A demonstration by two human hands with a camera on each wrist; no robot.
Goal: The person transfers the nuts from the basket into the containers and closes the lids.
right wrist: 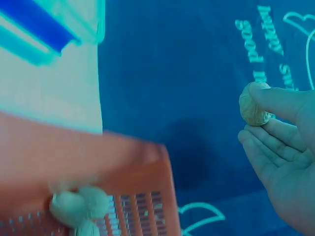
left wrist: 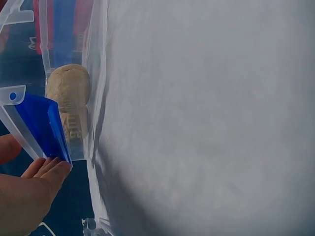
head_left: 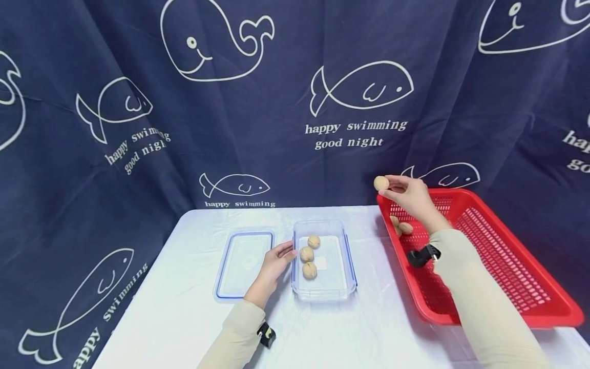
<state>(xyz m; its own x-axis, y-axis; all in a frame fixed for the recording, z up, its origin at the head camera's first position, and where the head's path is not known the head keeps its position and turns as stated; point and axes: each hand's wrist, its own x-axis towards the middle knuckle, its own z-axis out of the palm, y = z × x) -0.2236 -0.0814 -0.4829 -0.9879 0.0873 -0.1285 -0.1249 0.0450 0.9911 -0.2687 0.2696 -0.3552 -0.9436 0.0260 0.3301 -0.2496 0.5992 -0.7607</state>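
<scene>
My right hand (head_left: 412, 196) pinches a walnut (head_left: 381, 183) between thumb and fingertips above the far left corner of the red basket (head_left: 502, 230). The right wrist view shows the same walnut (right wrist: 255, 104) against the dark cloth. My left hand (head_left: 275, 264) rests at the left side of a clear plastic box (head_left: 334, 294), its fingers touching the blue side latch (left wrist: 43, 123) with the thumb held apart. Inside this box, three walnuts (head_left: 307, 253) lie in a row along the left side. More walnuts (head_left: 405, 228) sit in the basket's left far end.
A clear lid with a blue seal (head_left: 244, 264) lies flat left of the box. A white cloth (head_left: 184, 287) covers the table, and a dark blue printed curtain (head_left: 286, 102) hangs behind it. The basket's raised rim stands at the table's right side.
</scene>
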